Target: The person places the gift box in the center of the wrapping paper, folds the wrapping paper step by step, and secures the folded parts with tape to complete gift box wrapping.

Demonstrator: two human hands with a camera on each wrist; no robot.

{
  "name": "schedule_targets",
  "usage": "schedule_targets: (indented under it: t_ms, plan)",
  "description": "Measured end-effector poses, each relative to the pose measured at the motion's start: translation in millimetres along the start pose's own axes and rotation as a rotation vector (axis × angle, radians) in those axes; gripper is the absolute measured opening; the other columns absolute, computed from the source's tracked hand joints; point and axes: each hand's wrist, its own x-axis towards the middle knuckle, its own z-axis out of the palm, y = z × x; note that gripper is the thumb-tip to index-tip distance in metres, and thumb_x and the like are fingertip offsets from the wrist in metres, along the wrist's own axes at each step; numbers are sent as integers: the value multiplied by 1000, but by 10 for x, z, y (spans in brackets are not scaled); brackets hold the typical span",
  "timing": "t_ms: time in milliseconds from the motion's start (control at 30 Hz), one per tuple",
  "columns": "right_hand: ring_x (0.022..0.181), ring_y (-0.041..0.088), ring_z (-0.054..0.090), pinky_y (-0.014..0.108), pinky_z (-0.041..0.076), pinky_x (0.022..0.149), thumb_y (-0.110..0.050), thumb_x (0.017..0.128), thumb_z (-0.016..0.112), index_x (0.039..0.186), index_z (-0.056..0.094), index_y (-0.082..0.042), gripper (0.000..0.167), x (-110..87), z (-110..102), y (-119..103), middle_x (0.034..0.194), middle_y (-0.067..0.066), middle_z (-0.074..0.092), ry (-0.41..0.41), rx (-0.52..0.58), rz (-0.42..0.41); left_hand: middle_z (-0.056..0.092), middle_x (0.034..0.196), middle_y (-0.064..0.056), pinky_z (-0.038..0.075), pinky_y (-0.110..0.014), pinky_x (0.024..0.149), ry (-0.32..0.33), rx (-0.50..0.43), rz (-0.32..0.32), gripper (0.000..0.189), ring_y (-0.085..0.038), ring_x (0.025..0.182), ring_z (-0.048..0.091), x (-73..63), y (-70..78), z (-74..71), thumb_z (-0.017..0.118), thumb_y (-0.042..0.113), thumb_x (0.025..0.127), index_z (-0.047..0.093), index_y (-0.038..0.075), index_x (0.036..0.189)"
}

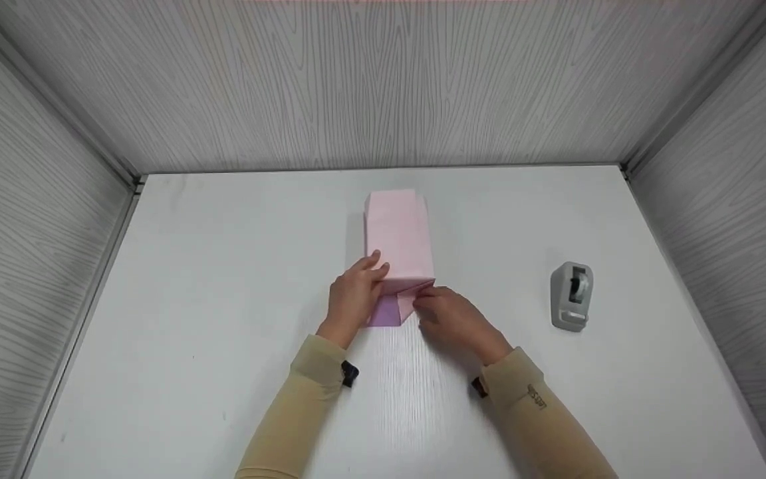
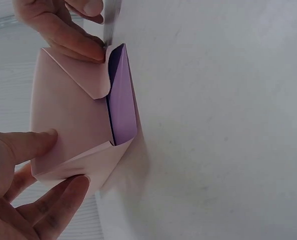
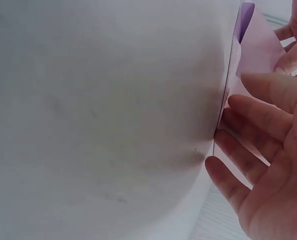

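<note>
A light pink folded paper bag (image 1: 396, 233) lies lengthwise at the middle of the table, its purple-lined end towards me. My left hand (image 1: 352, 297) holds the near left side, with the thumb on one face and fingertips against the folded side in the left wrist view. At the near right corner is my right hand (image 1: 455, 318), its extended fingers touching the side flap (image 2: 86, 75), which is folded inward. The purple bottom flap (image 1: 385, 311) sticks out between the hands. In the right wrist view, fingertips (image 3: 223, 172) rest along the paper's edge.
A grey tape dispenser (image 1: 561, 293) with a roll of tape stands to the right on the white table (image 1: 223, 266). Wood-grain panels (image 1: 383, 86) enclose the back and both sides.
</note>
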Motion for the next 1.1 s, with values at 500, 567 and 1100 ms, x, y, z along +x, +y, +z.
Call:
schedule_targets:
  t_ms: [500, 567, 1100]
  plan:
    - [129, 31, 49, 43, 39, 106, -13, 90, 68, 138, 53, 3, 52, -88, -16, -13, 142, 15, 51, -73, -129, -73, 57, 138, -3, 55, -45, 80, 23, -8, 23, 34, -26, 119, 59, -12, -5, -3, 74, 12, 87, 71, 17, 120]
    - [130, 31, 48, 44, 39, 106, -17, 91, 69, 140, 51, 2, 55, -106, -15, -26, 144, 15, 49, -89, -152, -66, 57, 138, -3, 55, -45, 81, 19, -11, 20, 34, -26, 119, 59, -11, -5, -4, 74, 12, 87, 71, 17, 120]
    - [142, 26, 32, 59, 29, 109, -37, 96, 62, 146, 47, -10, 59, -215, 30, -152, 154, 7, 39, -170, -244, -4, 56, 139, -2, 54, -46, 83, 1, 3, -8, 36, -27, 120, 58, -3, 13, 0, 74, 14, 87, 70, 18, 122]
